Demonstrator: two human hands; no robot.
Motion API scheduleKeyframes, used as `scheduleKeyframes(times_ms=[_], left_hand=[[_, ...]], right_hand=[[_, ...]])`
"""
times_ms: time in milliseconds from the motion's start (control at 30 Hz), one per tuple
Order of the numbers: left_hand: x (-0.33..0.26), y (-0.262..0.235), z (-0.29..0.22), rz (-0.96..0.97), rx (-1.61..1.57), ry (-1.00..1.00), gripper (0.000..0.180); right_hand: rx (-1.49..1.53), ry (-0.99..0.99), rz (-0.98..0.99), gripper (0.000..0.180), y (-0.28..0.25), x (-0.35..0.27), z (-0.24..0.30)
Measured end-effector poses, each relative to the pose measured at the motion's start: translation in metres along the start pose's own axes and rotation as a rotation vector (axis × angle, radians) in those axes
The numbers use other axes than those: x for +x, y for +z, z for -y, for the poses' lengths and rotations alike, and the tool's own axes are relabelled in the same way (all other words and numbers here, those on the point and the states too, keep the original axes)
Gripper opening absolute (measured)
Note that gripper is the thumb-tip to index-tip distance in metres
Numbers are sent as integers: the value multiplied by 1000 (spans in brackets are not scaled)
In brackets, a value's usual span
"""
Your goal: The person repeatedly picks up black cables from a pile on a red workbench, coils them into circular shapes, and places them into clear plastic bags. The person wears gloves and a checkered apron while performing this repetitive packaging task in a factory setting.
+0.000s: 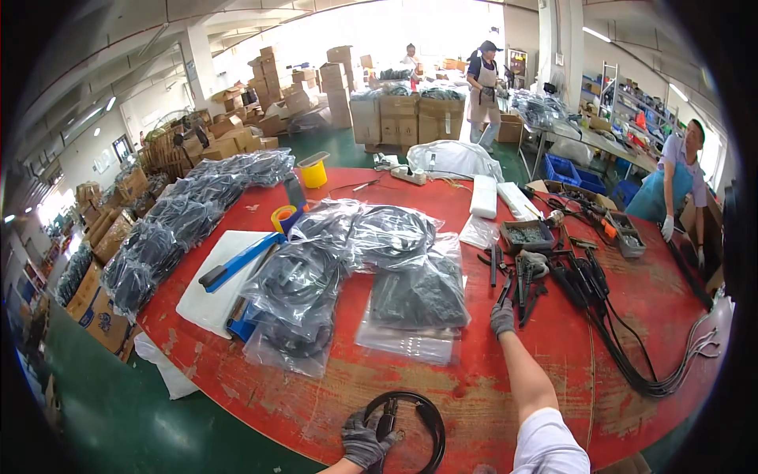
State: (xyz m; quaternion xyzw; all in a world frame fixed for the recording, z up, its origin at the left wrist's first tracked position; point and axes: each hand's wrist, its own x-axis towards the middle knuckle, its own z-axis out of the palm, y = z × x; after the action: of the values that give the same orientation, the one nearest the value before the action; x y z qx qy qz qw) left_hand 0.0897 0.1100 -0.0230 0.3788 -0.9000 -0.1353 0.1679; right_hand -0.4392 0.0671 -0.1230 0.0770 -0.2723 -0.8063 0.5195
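At the near edge of the red table, my left hand [365, 444] in a grey glove is closed around the dark end piece of a coiled black cable [437, 426]. My right arm stretches forward across the table. Its grey-gloved hand [502, 317] is closed at a slim dark piece [506, 290], too small to make out. Just right of that hand lie black clamp-like tools [530, 304]. Ahead and to the left are bagged black cable coils [392, 237] and a stack of clear plastic bags [418, 296].
A blue-handled sealer [245, 261] rests on a white slab [207, 304]. Bagged cables [189, 209] line the left edge. A bin of small parts [527, 235] and loose black cables [624, 367] lie right. A co-worker in a blue apron [659, 189] stands at the far right.
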Motion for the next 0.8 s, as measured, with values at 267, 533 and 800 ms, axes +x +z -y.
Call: scheduleKeyframes(times_ms=[267,533,800], left_hand=[[-12,1,0,-2,-13,-88,75],[-10,-3,1,54,13,-103,72],[-11,-3,6,26,-29,-50,71]], right_hand=[[-1828,243,-503,39,70,-272,-271],[-1614,607,-727,39,18,-357,-295],[-2550,775,-322,42,-1,-356,-308]])
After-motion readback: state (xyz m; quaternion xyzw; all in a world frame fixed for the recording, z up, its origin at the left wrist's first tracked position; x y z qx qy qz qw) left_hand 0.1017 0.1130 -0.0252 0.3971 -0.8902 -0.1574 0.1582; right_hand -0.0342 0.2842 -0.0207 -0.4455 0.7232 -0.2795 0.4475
